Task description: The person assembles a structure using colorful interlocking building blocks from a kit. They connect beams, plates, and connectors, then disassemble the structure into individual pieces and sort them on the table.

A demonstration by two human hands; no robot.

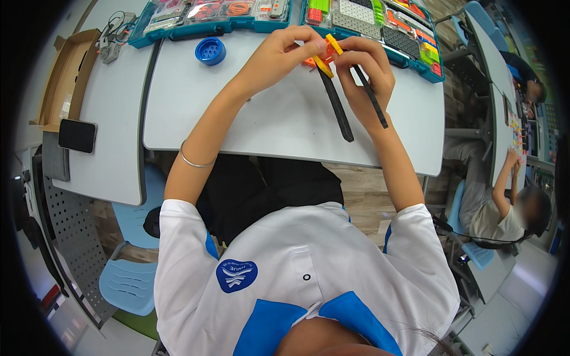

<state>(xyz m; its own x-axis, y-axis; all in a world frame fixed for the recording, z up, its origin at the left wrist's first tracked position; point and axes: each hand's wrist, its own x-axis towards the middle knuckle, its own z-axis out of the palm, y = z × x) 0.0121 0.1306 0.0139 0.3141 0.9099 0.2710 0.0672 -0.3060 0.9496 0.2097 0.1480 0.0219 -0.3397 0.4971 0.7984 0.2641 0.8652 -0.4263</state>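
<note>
Above the far part of the white table (196, 113), both my hands hold a small assembly of yellow and orange plastic building parts (323, 64). My left hand (276, 62) pinches it from the left, thumb and fingers closed. From the right, my right hand (371, 74) has its fingers closed at the yellow part (333, 44). Two black strips trail toward me: a wider strip (337, 110) between my hands and a thinner strip (371, 98) across my right palm. My fingers partly hide how the parts join. A blue wheel-like part (211, 51) lies left of my left hand.
Two teal-edged cases of sorted building parts, a left case (219, 25) and a right case (392, 44), stand along the table's far side. On the left table are a phone (78, 136), an open cardboard box (77, 89) and a power strip (108, 50). Another person (504, 213) sits at the right.
</note>
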